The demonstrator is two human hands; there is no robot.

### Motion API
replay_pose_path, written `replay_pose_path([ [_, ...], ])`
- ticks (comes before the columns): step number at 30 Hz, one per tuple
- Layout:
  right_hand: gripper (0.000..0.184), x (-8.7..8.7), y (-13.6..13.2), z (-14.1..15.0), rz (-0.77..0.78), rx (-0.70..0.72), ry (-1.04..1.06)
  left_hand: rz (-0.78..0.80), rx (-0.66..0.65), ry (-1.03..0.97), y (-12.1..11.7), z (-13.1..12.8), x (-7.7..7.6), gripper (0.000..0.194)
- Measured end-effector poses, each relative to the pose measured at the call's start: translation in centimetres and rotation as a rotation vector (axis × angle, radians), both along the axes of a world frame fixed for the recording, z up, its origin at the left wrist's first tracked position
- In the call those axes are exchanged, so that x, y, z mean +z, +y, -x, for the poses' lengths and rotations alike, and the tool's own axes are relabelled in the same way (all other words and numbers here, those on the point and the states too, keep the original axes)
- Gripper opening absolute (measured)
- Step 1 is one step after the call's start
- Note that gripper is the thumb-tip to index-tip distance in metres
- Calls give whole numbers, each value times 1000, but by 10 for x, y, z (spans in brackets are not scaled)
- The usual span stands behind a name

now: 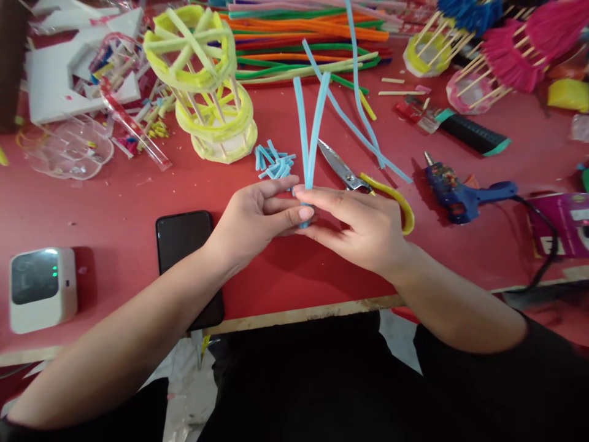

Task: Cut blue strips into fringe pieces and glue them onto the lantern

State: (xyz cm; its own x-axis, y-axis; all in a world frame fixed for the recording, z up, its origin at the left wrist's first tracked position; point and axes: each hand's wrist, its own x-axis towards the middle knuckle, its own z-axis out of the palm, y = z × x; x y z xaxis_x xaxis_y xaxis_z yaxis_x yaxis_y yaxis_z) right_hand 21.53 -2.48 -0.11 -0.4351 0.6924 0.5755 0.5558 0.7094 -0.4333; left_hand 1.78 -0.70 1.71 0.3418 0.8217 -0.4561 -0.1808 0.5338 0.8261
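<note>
Two light-blue pipe cleaners [315,132] stand up in a narrow V, their lower ends pinched together between my fingers. My left hand [257,215] closes on them from the left, thumb across the front. From the right, my right hand [359,224] grips the same lower ends with thumb and fingertips. Just beyond my left fingers lies a small heap of cut blue pieces [275,161]. Scissors [343,166] with yellow handles lie partly behind my right hand, blades apart. More long blue pipe cleaners [356,132] rest farther back.
A yellow wheel-like frame [197,80] stands at back left, near a bundle of coloured pipe cleaners [304,31]. A glue gun [464,190] and a utility knife [473,129] lie right. A phone [184,236] lies under my left forearm; a white device [43,288] sits far left.
</note>
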Motion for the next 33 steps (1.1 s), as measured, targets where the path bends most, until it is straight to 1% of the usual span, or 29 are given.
replay_pose_path([
  [5, 32, -2, -1, 0, -2, 10, -19, -38, -9, 21, 0, 1, -2, 79],
  [10, 46, -2, -1, 0, 13, 47, 4, -49, 6, 36, 0, 1, -5, 69],
  [12, 48, -2, -1, 0, 6, 50, 9, -43, 9, 23, 1, 1, -6, 67],
  [17, 46, -1, -2, 0, 3, 46, 17, -40, -25, -4, 2, 1, -7, 66],
  [20, 41, -1, -3, 0, -13, 39, -4, -44, -42, 2, 2, 2, -6, 67],
  [25, 35, -1, -2, 0, -49, 36, -65, -66, -45, 27, 2, 3, -5, 60],
  [29, 34, -1, -2, -1, -75, 39, -68, -68, -52, 26, 2, 3, -7, 62],
  [33, 34, -2, -3, -2, -43, 5, -81, -73, -61, 20, 2, 3, -7, 64],
])
